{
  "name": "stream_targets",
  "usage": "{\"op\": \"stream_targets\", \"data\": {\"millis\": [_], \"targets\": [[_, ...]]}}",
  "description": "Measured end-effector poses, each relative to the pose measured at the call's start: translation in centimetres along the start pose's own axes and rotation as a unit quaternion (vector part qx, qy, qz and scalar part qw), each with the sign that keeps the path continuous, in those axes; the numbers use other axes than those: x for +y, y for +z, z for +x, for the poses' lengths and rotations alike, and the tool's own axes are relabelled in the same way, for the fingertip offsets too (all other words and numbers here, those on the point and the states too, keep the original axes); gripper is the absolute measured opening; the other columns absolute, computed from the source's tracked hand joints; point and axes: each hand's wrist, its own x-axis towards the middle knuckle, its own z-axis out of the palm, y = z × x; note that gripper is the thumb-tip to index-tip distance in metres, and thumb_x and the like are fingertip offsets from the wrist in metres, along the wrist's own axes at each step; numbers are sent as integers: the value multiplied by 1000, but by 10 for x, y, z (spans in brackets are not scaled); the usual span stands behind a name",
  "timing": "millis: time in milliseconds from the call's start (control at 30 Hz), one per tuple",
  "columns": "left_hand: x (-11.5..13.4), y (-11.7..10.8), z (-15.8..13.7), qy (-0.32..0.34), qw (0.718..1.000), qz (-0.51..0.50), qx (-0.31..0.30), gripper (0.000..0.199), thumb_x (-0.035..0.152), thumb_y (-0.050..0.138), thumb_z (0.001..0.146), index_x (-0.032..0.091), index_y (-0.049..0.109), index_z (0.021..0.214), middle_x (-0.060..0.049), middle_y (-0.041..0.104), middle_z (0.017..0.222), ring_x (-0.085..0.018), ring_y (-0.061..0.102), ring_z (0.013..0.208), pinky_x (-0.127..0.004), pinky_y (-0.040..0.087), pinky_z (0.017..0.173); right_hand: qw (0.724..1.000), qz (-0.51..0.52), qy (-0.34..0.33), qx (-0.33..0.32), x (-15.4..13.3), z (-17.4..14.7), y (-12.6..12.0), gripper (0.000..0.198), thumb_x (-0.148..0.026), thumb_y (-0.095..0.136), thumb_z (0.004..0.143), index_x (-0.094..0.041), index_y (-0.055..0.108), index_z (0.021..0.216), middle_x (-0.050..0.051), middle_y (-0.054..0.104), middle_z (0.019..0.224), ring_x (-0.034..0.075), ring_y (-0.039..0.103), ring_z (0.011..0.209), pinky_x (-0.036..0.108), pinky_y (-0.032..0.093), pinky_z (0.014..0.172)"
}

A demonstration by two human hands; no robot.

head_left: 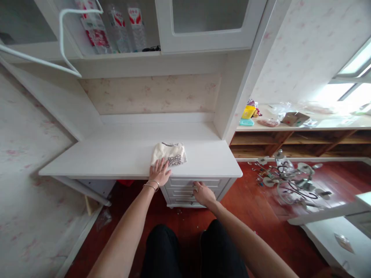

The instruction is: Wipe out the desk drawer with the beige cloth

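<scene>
A folded cream cloth (164, 152) with a grey-brown pattern lies on the white desk (124, 150), near its front edge. My left hand (159, 172) rests flat on the cloth's near left corner, fingers spread and a bracelet at the wrist. Below the desktop is a white drawer unit (179, 192) with several stacked drawers, which look closed. My right hand (203, 194) is at the front of the top drawer (179, 182), its fingers curled around the knob, which they mostly hide.
Overhead, a cabinet shelf (124, 55) holds plastic bottles (136, 27); a white hanger (62, 34) juts out at upper left. To the right, a dismantled chandelier (301, 181) lies on the red floor. Beyond it, a bench (327, 122) carries a cardboard box (295, 119) and bags.
</scene>
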Motion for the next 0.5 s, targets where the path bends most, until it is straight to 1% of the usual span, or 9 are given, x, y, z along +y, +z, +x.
{"op": "stream_targets", "data": {"millis": [67, 133, 200, 300, 433, 500], "targets": [[-1, 0, 1, -3, 1000, -5, 0, 63, 56, 22, 92, 31, 16, 150, 2, 1, 159, -30, -1, 145, -62, 7, 112, 1000, -16, 13, -11, -2, 15, 2, 44, -23, 38, 89, -23, 48, 132, 14, 53, 133, 28, 59, 109, 41, 44, 88], [-2, 0, 1, -7, 1000, -13, 2, 63, 56, 24, 92, 32, 17, 150, 2, 3, 159, -30, 0, 145, -61, 7, 112, 999, -26, 19, -25, -1, 21, 8, 46, -20, 41, 87, -23, 48, 132, 14, 56, 129, 27, 62, 105, 39, 45, 85], [-3, -1, 1, -7, 1000, -20, 1, 63, 56, 24, 92, 33, 17, 149, 3, 3, 159, -30, 0, 145, -61, 7, 112, 999, -31, 18, -28, 0, 20, 16, 52, -18, 45, 84, -23, 42, 136, 13, 55, 130, 25, 62, 105, 37, 45, 85], [-3, -4, 1, -4, 1000, -27, 2, 62, 56, 24, 92, 33, 17, 149, 3, 4, 158, -30, 0, 145, -62, 8, 112, 999, -34, 11, -13, 3, 15, 24, 57, -17, 45, 82, -25, 36, 138, 11, 50, 136, 24, 59, 110, 35, 45, 87], [4, -7, -5, -8, 1000, -17, 20, 58, 51, 24, 94, 31, 21, 149, 1, 8, 158, -29, 2, 145, -62, 10, 112, 999, -35, 9, -2, 6, 13, 24, 56, -15, 44, 80, -30, 40, 135, 5, 53, 134, 23, 60, 109, 34, 45, 86], [14, -7, -15, -4, 999, -3, 50, 55, 45, 22, 96, 29, 22, 149, -1, 9, 158, -28, 6, 145, -63, 11, 111, 999, -39, 9, -4, 7, 14, 22, 58, -15, 46, 78, -31, 41, 134, 4, 55, 133, 23, 61, 108, 33, 45, 85]]}}
